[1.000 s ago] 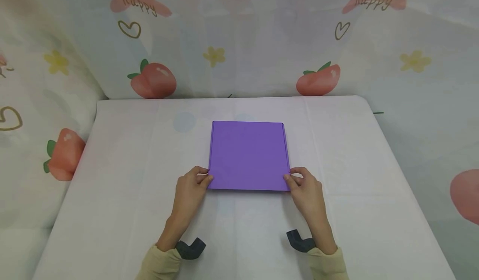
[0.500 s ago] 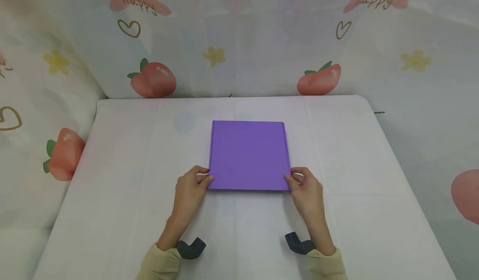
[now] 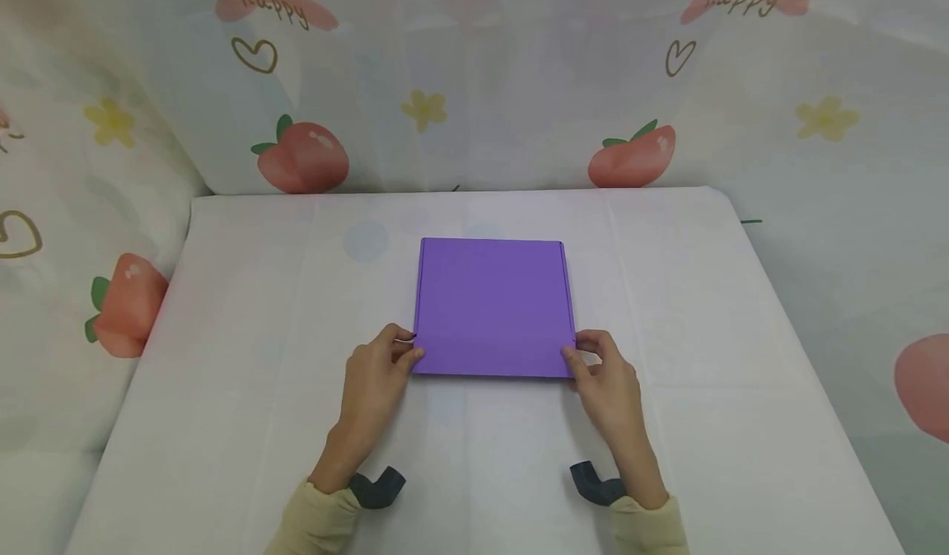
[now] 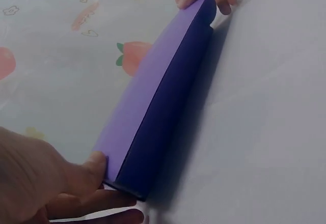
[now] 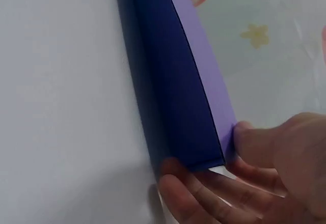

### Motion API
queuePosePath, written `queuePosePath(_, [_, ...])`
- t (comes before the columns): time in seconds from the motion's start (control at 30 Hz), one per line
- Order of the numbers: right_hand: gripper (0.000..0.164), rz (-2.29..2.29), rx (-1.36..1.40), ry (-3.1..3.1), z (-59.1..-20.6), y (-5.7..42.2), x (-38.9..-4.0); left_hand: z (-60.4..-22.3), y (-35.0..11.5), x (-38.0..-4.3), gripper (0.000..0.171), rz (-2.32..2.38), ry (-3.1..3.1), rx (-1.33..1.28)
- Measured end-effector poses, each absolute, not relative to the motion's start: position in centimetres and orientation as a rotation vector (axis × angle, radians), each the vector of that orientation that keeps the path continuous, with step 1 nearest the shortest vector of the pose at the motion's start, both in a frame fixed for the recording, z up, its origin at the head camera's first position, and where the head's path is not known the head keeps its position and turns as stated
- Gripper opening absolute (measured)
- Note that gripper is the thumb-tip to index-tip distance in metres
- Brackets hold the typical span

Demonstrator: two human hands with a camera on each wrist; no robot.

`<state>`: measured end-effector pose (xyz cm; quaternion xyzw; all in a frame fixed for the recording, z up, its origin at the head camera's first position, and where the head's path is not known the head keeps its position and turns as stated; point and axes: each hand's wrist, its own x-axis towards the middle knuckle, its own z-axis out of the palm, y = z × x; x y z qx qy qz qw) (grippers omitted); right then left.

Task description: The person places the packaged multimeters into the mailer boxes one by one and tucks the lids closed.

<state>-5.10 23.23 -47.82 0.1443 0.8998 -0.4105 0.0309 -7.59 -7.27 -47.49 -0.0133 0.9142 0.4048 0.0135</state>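
A flat purple cardboard box (image 3: 493, 308) lies on the table in the middle of the head view, its lid down. My left hand (image 3: 374, 382) holds its near left corner, thumb on the top edge and fingers against the side. At the near right corner, my right hand (image 3: 611, 386) grips the box the same way. The left wrist view shows the box's dark front wall (image 4: 163, 117) in shadow, with the left thumb (image 4: 94, 168) on the lighter lid. In the right wrist view the right thumb (image 5: 244, 132) presses the lid's corner while fingers curl beneath. The box's inside is hidden.
A white cloth covers the table (image 3: 245, 423) around the box. Behind it and at the sides hangs a printed curtain (image 3: 511, 77) with peaches, hearts and flowers. A dark curved piece (image 3: 378, 487) sticks out at the left wrist, another (image 3: 596, 485) at the right.
Both hands keep their places at the box's near corners. The left hand rises very slightly, and the right fingers shift a little. The box stays where it was.
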Motion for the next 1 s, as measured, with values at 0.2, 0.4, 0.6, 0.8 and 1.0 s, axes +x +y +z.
queuePosePath(0.2, [0.040,-1.230,0.163,2.751,-47.7,24.8,-5.2,-47.1,-8.4,-8.3,0.028,0.936,2.978,0.149])
queuePosePath(0.4, [0.044,-1.177,-0.061,2.741,-47.4,26.2,-5.3,-47.2,-9.6,-9.5,0.051,0.559,3.070,0.579])
queuePosePath(0.6, [0.060,-1.141,-0.232,2.762,-47.5,26.8,-5.6,-47.3,-10.9,-10.8,0.071,0.412,3.018,0.960])
queuePosePath(0.8, [0.073,-1.111,-0.490,2.902,-47.8,27.0,-6.0,-47.4,-11.7,-11.8,0.079,0.352,2.939,1.178])
queuePosePath(1.0, [0.075,-1.052,-0.658,2.930,-48.1,27.1,-6.2,-47.4,-11.8,-12.3,0.078,0.352,2.868,1.232])
